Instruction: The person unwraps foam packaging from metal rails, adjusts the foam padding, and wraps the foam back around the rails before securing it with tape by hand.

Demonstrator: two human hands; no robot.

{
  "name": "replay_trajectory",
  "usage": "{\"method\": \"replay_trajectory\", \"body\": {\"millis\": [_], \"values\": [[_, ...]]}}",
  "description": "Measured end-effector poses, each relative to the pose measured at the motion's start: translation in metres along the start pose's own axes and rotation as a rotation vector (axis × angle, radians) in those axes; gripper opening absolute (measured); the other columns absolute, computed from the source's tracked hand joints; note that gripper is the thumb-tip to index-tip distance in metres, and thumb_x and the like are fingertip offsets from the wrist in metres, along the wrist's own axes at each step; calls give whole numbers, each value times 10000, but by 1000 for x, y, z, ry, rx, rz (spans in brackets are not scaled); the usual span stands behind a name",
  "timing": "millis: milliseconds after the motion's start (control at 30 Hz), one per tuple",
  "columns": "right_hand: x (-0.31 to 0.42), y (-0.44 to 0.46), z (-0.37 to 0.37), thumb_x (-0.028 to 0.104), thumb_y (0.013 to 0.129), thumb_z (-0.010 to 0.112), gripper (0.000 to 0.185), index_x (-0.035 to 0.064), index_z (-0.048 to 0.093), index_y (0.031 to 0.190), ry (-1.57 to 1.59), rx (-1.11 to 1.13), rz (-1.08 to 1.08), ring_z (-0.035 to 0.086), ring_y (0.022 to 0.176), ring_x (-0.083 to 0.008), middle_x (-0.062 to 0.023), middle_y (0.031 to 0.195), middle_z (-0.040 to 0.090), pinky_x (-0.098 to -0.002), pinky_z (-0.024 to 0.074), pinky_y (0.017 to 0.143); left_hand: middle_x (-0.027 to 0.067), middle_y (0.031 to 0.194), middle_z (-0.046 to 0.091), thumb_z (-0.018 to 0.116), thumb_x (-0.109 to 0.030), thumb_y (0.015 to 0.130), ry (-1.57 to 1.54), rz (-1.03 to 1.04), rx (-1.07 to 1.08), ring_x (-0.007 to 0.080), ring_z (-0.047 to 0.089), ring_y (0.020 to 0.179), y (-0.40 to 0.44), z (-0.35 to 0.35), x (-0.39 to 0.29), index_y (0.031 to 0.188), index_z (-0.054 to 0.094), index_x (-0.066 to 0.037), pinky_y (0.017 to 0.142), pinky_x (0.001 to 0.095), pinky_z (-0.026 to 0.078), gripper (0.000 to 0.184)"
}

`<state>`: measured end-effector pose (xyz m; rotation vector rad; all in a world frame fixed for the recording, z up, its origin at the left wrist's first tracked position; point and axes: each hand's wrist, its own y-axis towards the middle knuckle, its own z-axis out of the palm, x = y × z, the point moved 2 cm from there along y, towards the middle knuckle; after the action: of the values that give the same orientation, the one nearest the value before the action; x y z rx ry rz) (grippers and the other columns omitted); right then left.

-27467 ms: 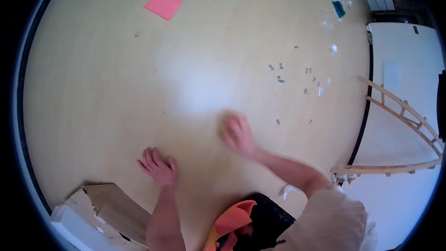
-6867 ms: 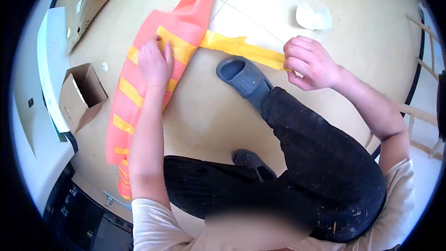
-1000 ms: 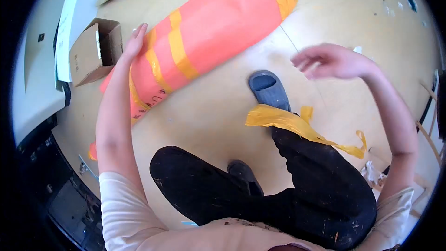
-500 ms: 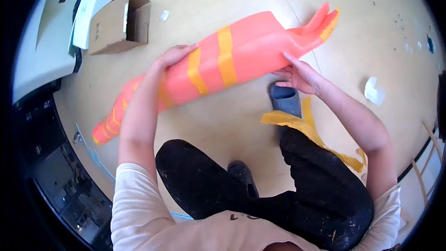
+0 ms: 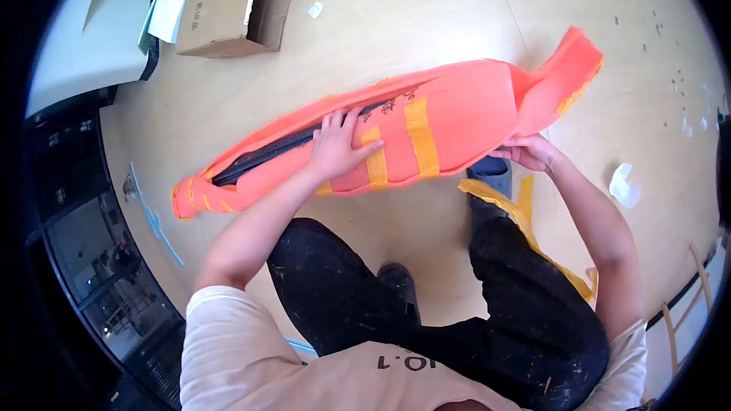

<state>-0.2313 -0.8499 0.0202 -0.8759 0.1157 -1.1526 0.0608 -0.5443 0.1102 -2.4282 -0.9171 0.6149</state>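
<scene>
A long bundle in orange-pink wrapping (image 5: 464, 118), bound with strips of yellow tape (image 5: 422, 137), lies slantwise in front of me. Through a gap along its upper side shows a dark, long object (image 5: 263, 158); its kind I cannot make out. My left hand (image 5: 339, 144) rests on the bundle, fingers spread over the wrapping beside the gap. At the lower right edge my right hand (image 5: 533, 152) pinches the wrapping with thumb and fingers. Past that hand, a loose twisted end of the wrapping sticks up to the right, yellow tape along its edge.
A loose strip of yellow tape (image 5: 525, 221) hangs over my right leg, near a grey slipper (image 5: 491, 171). An opened cardboard box (image 5: 221, 19) stands at upper left. White scraps (image 5: 624, 186) lie on the floor, a dark glass-fronted unit (image 5: 106, 259) at left.
The bundle has turned over toward me, bringing the gap and dark object into sight. My left hand has shifted from its far edge onto its top; my right hand now pinches the near edge.
</scene>
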Motion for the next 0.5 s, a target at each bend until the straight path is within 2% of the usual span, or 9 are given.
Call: {"method": "replay_trajectory", "body": {"millis": [133, 167, 267, 333, 367, 400, 433, 467, 500], "values": [[-2, -2, -2, 23, 930, 699, 591, 51, 466, 1472, -40, -99, -35, 645, 1246, -271, -130, 1403, 619, -422, 576, 1036, 186, 1582, 383, 686, -632, 878, 7, 86, 39, 370, 319, 1491, -19, 7, 3, 1583, 329, -72, 1112, 585, 387, 968], [-3, -5, -1, 23, 930, 699, 591, 51, 466, 1472, -41, -107, -31, 645, 1246, -271, -130, 1403, 619, -422, 576, 1036, 216, 1509, 479, 667, -572, 917, 17, 157, -29, 372, 429, 1428, -22, 5, 6, 1552, 388, -43, 1101, 529, 429, 872], [1, -22, 0, 73, 925, 731, 492, 33, 550, 1381, -123, -236, -44, 701, 1142, -259, -128, 1279, 693, -392, 606, 961, 233, 1382, 595, 644, -495, 960, -124, 231, -15, 369, 573, 1287, -8, 1, 28, 1489, 481, -28, 1047, 463, 486, 724], [9, -45, 3, 136, 921, 747, 333, 26, 655, 1222, -412, -310, 152, 739, 983, -220, -95, 1104, 749, -355, 611, 877, 232, 1220, 674, 650, -410, 975, -125, 236, -33, 371, 655, 1133, 1, -34, 23, 1400, 561, -16, 984, 440, 518, 586], [11, -57, -3, 136, 921, 747, 333, 26, 655, 1222, -415, -323, 141, 739, 983, -220, -95, 1104, 749, -355, 611, 877, 192, 1245, 657, 698, -385, 941, -55, 70, 2, 361, 630, 1159, 7, -39, 22, 1333, 605, -35, 989, 460, 504, 534], [24, -65, -9, 169, 921, 748, 275, 36, 683, 1152, -642, -222, 173, 734, 931, -196, -79, 1051, 752, -338, 601, 849, 192, 1245, 657, 698, -385, 941, -64, 77, 5, 361, 630, 1159, 15, -37, 21, 1333, 605, -35, 989, 460, 504, 534], [38, -73, -4, 201, 920, 749, 228, 45, 711, 1082, -867, -114, 208, 728, 878, -172, -63, 999, 755, -321, 591, 821, 177, 1259, 644, 715, -382, 927, -10, 180, -176, 360, 614, 1179, 21, -34, 19, 1301, 626, -43, 1001, 458, 496, 513], [55, -81, 0, 201, 920, 749, 228, 45, 711, 1082, -869, -124, 216, 728, 878, -172, -63, 999, 755, -321, 591, 821, 162, 1273, 631, 732, -379, 912, 44, 280, -359, 358, 598, 1198, 27, -30, 17, 1269, 646, -51, 1013, 455, 488, 493], [82, -85, 22, 195, 921, 745, 227, 38, 711, 1082, -1026, -114, 132, 716, 878, -147, -50, 985, 750, -294, 575, 817, 133, 1348, 587, 745, -402, 900, 12, 213, -264, 355, 553, 1261, 39, -16, 25, 1258, 658, -62, 1035, 455, 469, 502]]}}
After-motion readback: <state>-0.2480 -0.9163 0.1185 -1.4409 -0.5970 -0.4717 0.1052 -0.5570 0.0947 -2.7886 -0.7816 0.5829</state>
